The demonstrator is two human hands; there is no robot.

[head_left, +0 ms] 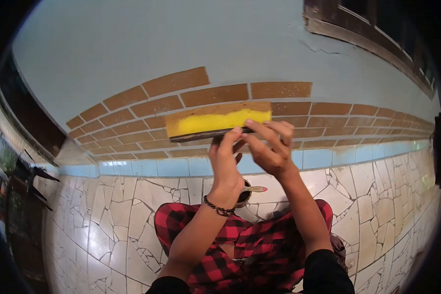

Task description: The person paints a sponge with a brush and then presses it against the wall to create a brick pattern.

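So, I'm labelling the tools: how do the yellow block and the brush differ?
Pose: the yellow block is held up between the left hand and right hand; the brush rests at the dark pot, in neither hand.
Look: the block is yellow and orange with a dark lower edge; the brush shows a pale handle with a reddish tip.
Shape: the block looks long and broad, the brush's visible part narrow.

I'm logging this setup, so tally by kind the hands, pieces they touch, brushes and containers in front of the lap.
Left hand and right hand: 2
Yellow-faced piece: 1
Brush: 1
Dark container: 1
Total: 5
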